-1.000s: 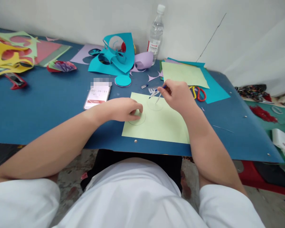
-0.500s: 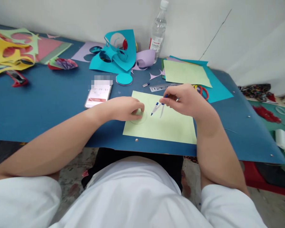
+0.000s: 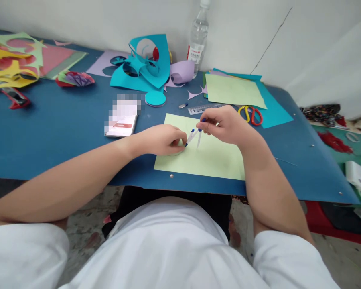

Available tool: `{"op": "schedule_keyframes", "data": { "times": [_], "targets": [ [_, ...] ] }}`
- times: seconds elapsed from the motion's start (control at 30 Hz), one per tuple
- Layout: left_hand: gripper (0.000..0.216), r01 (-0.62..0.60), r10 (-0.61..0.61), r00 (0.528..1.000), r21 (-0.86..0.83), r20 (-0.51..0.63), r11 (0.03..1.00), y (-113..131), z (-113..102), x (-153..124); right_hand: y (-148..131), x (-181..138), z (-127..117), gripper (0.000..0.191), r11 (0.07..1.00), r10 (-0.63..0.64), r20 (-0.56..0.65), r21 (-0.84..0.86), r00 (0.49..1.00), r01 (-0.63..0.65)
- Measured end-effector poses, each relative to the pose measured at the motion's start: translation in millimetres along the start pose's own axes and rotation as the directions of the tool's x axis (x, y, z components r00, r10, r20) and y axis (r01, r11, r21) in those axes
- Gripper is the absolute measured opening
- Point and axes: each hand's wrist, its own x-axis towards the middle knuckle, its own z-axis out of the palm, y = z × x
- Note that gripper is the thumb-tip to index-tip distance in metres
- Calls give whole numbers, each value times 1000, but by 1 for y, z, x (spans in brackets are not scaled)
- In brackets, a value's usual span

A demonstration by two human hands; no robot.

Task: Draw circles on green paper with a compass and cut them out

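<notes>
White with blue fittings: a compass (image 3: 192, 137), grasped near its top between the thumb and fingers of the right hand (image 3: 219, 124), legs parted and slanting down over a pale green sheet (image 3: 204, 162). Beside one blue-tipped leg, the left hand (image 3: 165, 139), loosely curled, palm down on the sheet, partly over a drawn circle (image 3: 176, 154); contact between its fingertips and that leg impossible to tell. Beneath, a blue table (image 3: 63, 152), backed by a pale wall (image 3: 243, 32) with one dark slanting line. To the right, a green surface (image 3: 333, 160) bearing a white box (image 3: 355, 175). Along the front, a narrow blue strip between sheet and table edge, with a round stud (image 3: 171, 176); leftward past the phone (image 3: 122, 125), a broad stretch of blue for moving; tighter beyond the sheet, among a transparent ruler (image 3: 203, 108), scissors (image 3: 252, 116) and a paper stack (image 3: 234, 90). Farther back, turquoise cut-out paper (image 3: 126, 82) and a capped bottle (image 3: 197, 40), its red and white label too small to read. On the phone, a red bar, screen partly pixelated.
</notes>
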Motion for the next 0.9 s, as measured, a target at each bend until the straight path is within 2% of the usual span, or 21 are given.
{"op": "schedule_keyframes", "data": {
  "times": [0.13, 0.33, 0.57, 0.73, 0.9],
  "targets": [
    [22, -39, 38, 999, -27, -26, 999, -2, 2, 0, 3, 0, 1, 33, 1000, 9, -11, 10, 1000, -9],
    [18, -11, 10, 1000, -49, -23, 999, -2, 2, 1, 5, 0, 2, 35, 1000, 14, -33, 1, 999, -14],
    [20, -34, 31, 999, -72, -42, 997, -5, 5, 3, 9, -1, 3, 39, 999, -17, -56, -38, 998, 15],
    [18, -9, 6, 1000, -93, -30, 996, -3, 4, 3, 8, 0, 5, 31, 995, -97, -90, -39, 991, 94],
    [17, 4, -6, 1000, -113, -18, 994, -3, 3, 2, 9, -1, 8, 23, 993, -117, -125, -13, 985, 116]
  ]
}}
